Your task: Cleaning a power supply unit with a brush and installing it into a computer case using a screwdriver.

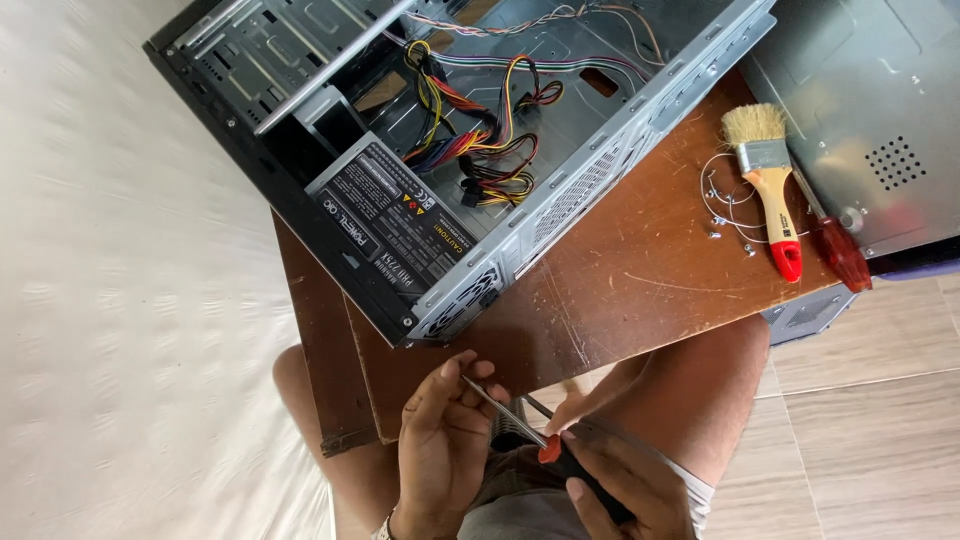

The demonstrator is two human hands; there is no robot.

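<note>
My right hand (625, 480) grips the dark and red handle of a screwdriver (550, 448) low in the view, over my lap. My left hand (445, 440) pinches the metal shaft near its tip (478, 392), just below the table's front edge. Above the hands an open computer case (640, 100) lies on its side on the brown wooden table (620, 280). Inside it sit a power supply (395, 225) and a bundle of coloured wires (480, 140).
A paintbrush (765, 180) with a wooden and red handle, a red-handled screwdriver (838, 250), a loop of thin wire and a few small screws (730, 215) lie on the table's right side. A grey metal side panel (870, 110) rests at the top right. White fabric lies left, tiled floor right.
</note>
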